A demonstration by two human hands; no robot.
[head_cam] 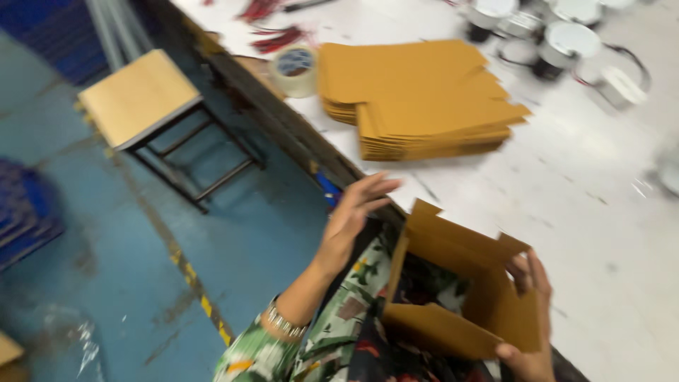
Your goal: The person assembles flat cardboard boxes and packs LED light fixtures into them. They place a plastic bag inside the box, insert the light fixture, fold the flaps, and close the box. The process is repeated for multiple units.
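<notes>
A small brown cardboard box, opened up with its flaps standing, sits at about 5 o'clock in the view, at the near edge of the white tabletop and over the person's flowered clothing. The right hand is at the box's 4 o'clock corner: its fingers wrap over the upper edge of the right wall while the thumb presses the outer face lower down, so this hand is grasping the box. The left hand is at the box's 10 o'clock, just beside the upright rear flap but apart from it; its fingers are spread and released, holding nothing, and a metal bracelet circles the wrist. At 12 o'clock from the box, well apart, a stack of flat brown cardboard blanks lies on the tabletop, with a roll of clear tape just beside its 9 o'clock side. Round white fittings with wires cluster at 1 o'clock. A wooden-topped stool stands on the blue floor at 10 o'clock.
</notes>
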